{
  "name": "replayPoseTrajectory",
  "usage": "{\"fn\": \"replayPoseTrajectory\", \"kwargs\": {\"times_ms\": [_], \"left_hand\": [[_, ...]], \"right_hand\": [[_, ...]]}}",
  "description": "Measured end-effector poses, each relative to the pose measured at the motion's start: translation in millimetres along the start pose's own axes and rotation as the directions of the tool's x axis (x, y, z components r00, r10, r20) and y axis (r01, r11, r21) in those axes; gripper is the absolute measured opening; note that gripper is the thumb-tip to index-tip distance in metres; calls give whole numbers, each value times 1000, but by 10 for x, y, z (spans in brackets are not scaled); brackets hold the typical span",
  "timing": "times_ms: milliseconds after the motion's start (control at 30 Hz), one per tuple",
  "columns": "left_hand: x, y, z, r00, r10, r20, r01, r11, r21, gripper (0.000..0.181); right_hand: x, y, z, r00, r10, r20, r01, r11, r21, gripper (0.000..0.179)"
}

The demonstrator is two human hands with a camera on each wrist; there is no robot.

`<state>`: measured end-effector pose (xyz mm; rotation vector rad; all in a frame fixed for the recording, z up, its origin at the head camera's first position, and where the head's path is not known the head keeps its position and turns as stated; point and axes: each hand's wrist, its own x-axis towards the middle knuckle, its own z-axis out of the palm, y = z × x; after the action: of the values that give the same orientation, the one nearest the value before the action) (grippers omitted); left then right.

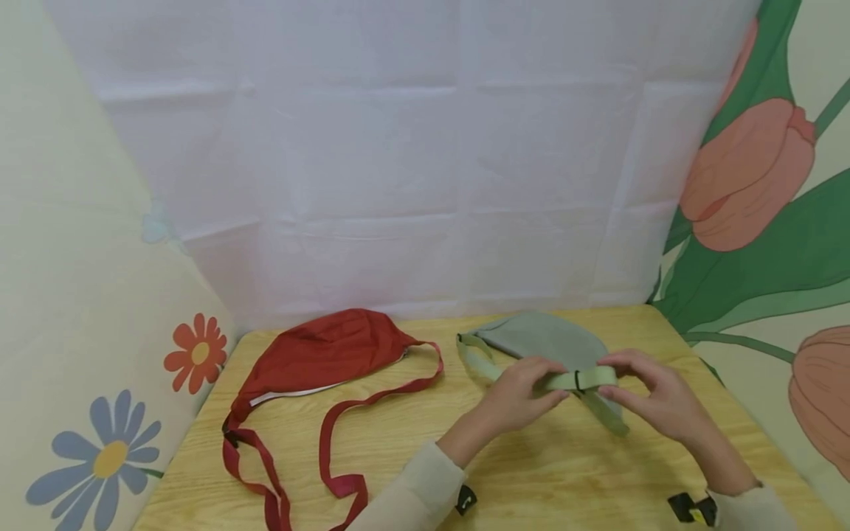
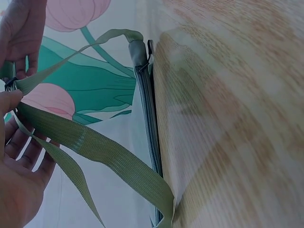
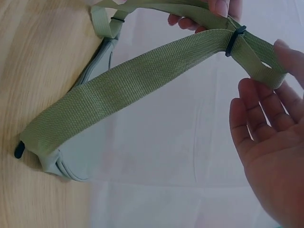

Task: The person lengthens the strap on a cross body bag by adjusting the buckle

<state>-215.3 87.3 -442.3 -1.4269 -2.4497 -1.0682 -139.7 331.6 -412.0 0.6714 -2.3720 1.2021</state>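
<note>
A grey-green waist bag (image 1: 541,335) lies at the back right of the table, its light green webbing strap (image 3: 118,92) raised off the wood. My left hand (image 1: 516,394) pinches the strap between thumb and fingers, just left of a black slider buckle (image 3: 236,41). On the buckle's other side, my right hand (image 1: 654,394) pinches the folded loop of the strap. In the left wrist view, the bag's zipper (image 2: 149,123) runs along its edge, and strap lengths hang down from the left hand (image 2: 23,175).
To the left lies a red waist bag (image 1: 325,350) with its red strap (image 1: 325,435) trailing toward the near edge. The wooden table (image 1: 531,479) meets a white cloth backdrop (image 1: 398,147). Flower-printed sheets (image 1: 750,177) flank both sides.
</note>
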Motion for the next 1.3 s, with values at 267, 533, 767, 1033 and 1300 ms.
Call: {"fn": "replayPoseTrajectory", "kwargs": {"times_ms": [267,533,767,1033,1300], "left_hand": [[14,19,-2,1000,-2,13,2,1000,4,36],[84,81,17,1000,20,-5,-20,1000,-10,45],[153,130,51,997,51,-51,-52,998,-25,45],[133,131,51,996,11,-84,-16,998,-63,39],[109,90,22,991,40,-129,-49,997,-65,38]], "right_hand": [[66,-72,-18,1000,12,-1,-12,997,-82,40],[120,-127,-15,1000,4,-2,-4,996,-88,38],[131,-118,-33,1000,23,15,-22,999,-40,38],[80,-82,-52,999,-50,10,50,997,54,41],[24,-9,-76,995,-105,4,103,981,162,40]]}}
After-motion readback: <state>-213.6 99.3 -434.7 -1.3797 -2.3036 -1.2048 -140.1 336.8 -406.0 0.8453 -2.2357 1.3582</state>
